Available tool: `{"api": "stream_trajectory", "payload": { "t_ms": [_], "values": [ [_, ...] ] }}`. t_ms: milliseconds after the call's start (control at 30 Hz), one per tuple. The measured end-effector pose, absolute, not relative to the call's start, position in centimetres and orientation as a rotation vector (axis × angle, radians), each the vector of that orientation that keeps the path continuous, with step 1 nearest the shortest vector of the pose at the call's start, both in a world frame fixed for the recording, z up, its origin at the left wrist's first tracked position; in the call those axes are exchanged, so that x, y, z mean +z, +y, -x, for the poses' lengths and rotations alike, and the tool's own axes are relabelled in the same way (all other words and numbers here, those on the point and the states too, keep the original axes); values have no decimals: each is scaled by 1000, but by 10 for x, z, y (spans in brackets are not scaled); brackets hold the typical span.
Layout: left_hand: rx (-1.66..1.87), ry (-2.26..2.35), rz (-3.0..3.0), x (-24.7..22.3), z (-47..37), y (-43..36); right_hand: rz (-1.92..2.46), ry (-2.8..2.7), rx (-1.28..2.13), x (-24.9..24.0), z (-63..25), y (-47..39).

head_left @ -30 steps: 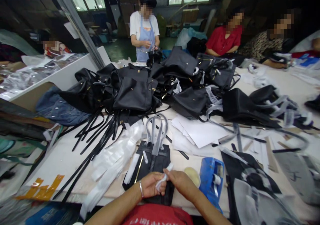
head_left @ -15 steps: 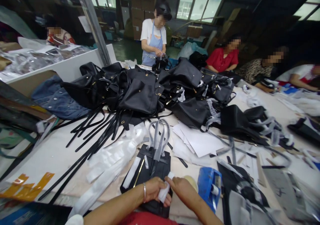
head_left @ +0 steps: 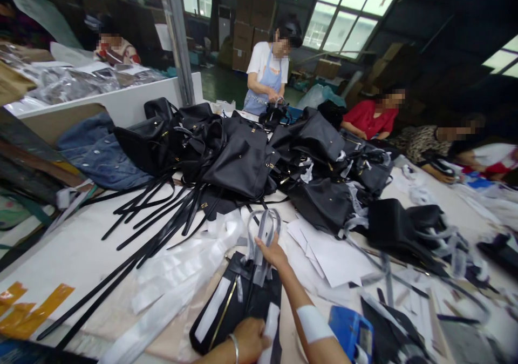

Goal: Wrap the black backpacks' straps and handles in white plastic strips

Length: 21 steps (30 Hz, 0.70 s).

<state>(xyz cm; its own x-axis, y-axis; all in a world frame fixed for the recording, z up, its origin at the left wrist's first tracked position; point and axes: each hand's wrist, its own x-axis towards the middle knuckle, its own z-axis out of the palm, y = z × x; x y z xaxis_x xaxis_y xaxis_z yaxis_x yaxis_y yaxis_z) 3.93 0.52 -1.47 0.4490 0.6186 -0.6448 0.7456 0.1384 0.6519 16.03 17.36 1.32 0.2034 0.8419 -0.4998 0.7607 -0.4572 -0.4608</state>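
Observation:
A black leather bag [head_left: 259,294] with a gold zip lies flat on the table in front of me. Its upright handles [head_left: 264,224] are wrapped in clear plastic. My right hand [head_left: 275,253] is at the base of the handles, thumb and fingers around them. Low on the bag, my left hand [head_left: 249,338], with a bracelet at the wrist, is closed at the edge of a white strip [head_left: 271,322]; its fingertips are partly hidden. Another white strip [head_left: 212,310] lies along the bag's left side. A white patch [head_left: 315,323] covers part of my right forearm.
Behind is a heap of black bags [head_left: 238,159] with long straps [head_left: 157,234] trailing left. White sheets [head_left: 327,250] and a blue tape dispenser [head_left: 350,334] lie right. Translucent wrapping [head_left: 190,261] lies left. A co-worker in an apron [head_left: 267,72] stands across the table; others sit beyond.
The white strip that was between both hands now lies on the bag's right side, under my left hand. My right hand has moved up and away to the handles. The view has shifted.

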Motion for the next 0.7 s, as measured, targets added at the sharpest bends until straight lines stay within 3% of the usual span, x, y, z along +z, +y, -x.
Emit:
{"api": "stream_trajectory", "payload": {
  "t_ms": [200, 467, 700],
  "values": [
    [-179, 1188, -1660, -20, -41, 10, 2476, -1660, 908, -4, -98, 203],
    [-129, 1166, -1608, -29, -41, 9, 2436, -1583, 1105, -10, -125, 217],
    [-104, 1153, -1565, -31, -42, 9, 2359, -1734, 1039, -8, -97, 209]
  ]
}}
